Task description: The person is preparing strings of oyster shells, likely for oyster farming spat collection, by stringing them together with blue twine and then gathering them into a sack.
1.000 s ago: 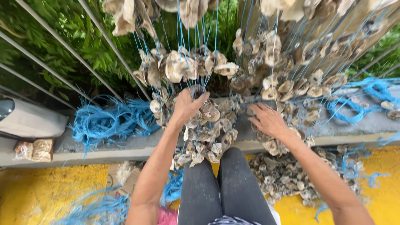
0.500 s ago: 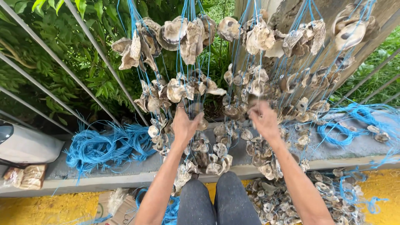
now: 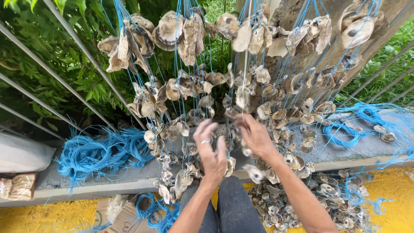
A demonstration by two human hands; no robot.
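Drawn closer together since half a second ago: left hand (image 3: 211,151) and right hand (image 3: 255,137), now almost side by side. Fingers loosely spread among grey, rough oyster shells (image 3: 189,92) strung on blue cords (image 3: 179,64); whether anything pinched, cannot tell. More loose shells (image 3: 297,203) heaped on yellow floor (image 3: 388,215).

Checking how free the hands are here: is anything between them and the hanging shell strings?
Nothing visible. The left hand and right hand are already in among the shell strings on blue cords, fingers against the shells. Exact grip is blurred.
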